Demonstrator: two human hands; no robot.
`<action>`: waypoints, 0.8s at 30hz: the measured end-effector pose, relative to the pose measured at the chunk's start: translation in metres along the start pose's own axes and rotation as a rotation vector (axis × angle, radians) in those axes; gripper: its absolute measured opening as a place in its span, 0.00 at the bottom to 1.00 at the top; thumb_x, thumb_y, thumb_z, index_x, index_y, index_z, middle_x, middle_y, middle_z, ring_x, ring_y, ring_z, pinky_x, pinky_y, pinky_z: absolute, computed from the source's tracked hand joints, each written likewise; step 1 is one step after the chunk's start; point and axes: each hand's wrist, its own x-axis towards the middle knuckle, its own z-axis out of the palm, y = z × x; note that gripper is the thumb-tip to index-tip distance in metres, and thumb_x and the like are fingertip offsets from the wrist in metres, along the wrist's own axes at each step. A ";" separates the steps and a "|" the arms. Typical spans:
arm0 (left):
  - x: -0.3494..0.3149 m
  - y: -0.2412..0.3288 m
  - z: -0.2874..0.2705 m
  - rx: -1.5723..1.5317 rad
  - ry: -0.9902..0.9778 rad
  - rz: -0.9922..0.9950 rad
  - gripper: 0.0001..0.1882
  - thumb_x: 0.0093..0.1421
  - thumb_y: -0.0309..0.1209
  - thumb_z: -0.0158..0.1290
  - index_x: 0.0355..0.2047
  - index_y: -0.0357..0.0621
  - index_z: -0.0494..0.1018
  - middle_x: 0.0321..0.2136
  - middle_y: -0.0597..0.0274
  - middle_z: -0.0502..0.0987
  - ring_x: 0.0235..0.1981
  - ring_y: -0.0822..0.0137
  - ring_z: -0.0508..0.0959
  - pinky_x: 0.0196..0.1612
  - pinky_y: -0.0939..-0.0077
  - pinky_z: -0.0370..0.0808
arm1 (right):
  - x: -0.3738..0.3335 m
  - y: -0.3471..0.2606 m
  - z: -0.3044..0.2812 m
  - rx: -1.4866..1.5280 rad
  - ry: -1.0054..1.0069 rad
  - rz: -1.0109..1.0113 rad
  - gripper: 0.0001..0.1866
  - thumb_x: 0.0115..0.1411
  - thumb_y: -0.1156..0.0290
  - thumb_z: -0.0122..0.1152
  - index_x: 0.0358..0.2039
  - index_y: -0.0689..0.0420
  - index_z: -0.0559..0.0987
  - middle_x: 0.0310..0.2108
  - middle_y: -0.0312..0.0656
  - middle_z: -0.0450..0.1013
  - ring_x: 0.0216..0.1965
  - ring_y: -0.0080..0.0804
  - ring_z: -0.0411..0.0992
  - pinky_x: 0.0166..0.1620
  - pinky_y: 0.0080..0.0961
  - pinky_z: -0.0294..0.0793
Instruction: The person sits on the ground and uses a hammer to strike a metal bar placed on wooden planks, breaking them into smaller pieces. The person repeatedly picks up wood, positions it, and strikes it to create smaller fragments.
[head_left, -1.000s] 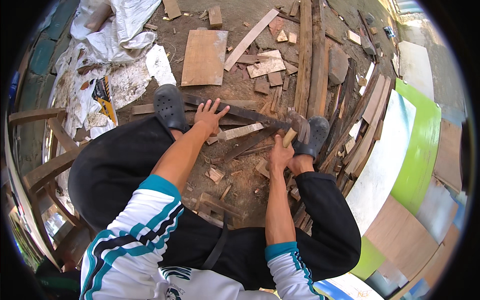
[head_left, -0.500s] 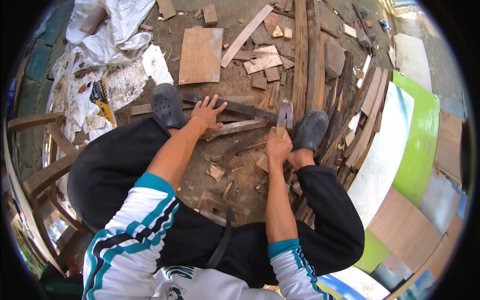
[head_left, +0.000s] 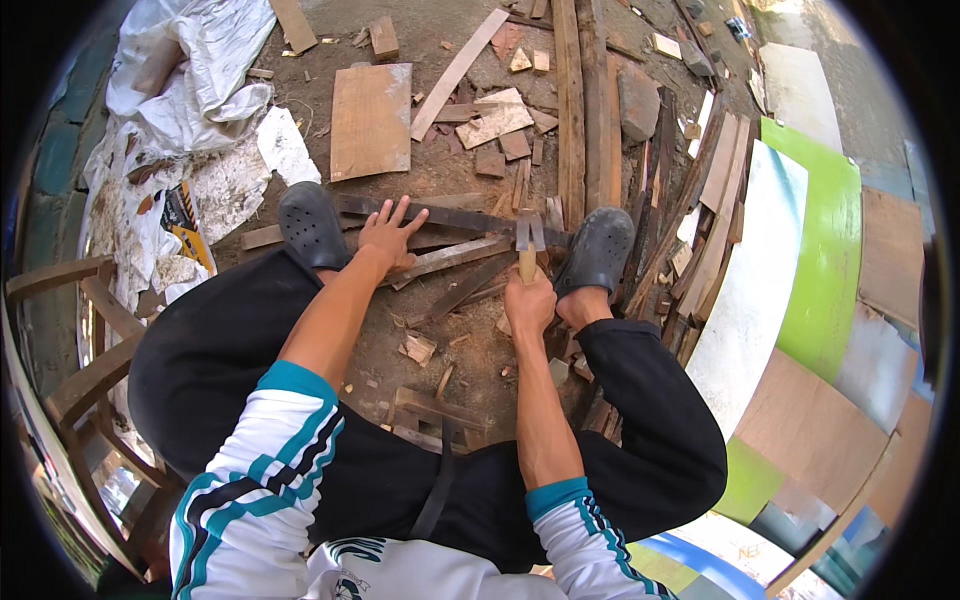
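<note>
My left hand (head_left: 388, 240) lies with fingers spread over a dark wooden strip (head_left: 465, 218) on the ground between my feet. A claw hammer (head_left: 528, 262) with a pale wooden handle is gripped in my right hand (head_left: 530, 302). Its forked metal head is over the strip's right part; whether it touches the wood I cannot tell. The strip's ends reach toward my left clog (head_left: 308, 222) and right clog (head_left: 598, 250). Under and beside it lie a lighter wooden strip (head_left: 455, 257) and another dark strip (head_left: 465, 287).
Long planks (head_left: 568, 120) and a brick-like block (head_left: 638, 103) lie ahead. A square board (head_left: 370, 120) is beyond my left hand. White sacking (head_left: 215, 60) and a wooden chair (head_left: 100, 375) are at left; green panels (head_left: 815, 250) and a white panel (head_left: 755, 300) at right.
The hammer has moved left along the dark strip, away from the right clog. My left hand keeps its place on the wood. The whole view has shifted slightly.
</note>
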 end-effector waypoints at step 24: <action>0.006 0.000 0.001 0.090 0.046 0.054 0.53 0.57 0.47 0.59 0.73 0.76 0.33 0.75 0.59 0.32 0.74 0.51 0.41 0.72 0.58 0.47 | 0.003 0.015 0.028 -0.069 -0.073 -0.010 0.10 0.57 0.62 0.62 0.33 0.55 0.77 0.28 0.52 0.78 0.34 0.58 0.77 0.36 0.51 0.73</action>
